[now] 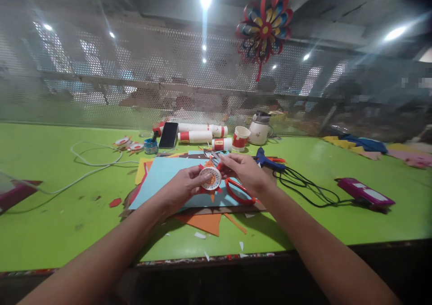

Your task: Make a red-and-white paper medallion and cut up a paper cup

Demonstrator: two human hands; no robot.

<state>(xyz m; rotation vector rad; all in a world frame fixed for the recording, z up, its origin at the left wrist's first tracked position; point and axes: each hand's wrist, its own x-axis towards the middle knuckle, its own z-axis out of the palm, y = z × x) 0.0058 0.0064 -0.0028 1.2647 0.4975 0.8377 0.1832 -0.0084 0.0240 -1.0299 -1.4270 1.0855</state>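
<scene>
My left hand (189, 181) grips a small round paper turtle (211, 179) by its left side, thumb on its face. Its disc is white with a patterned ring and an orange centre, with red and orange paper pieces around the edge. At the upper right of the disc, my right hand (241, 169) has its fingers pinched together by a red piece; whether anything small is between them is hidden. Below both hands lies a light blue sheet (158, 183). Red-handled scissors (240, 191) rest on the sheet beneath my right hand.
A blue glue gun (268, 160) with a black cable lies right of the sheet, near a purple power strip (366, 191). Behind stand a phone (168, 135), white paper rolls (195, 137), a red-and-white cup (241, 138) and a blue jar (150, 146). Orange paper (202, 223) and scraps lie in front.
</scene>
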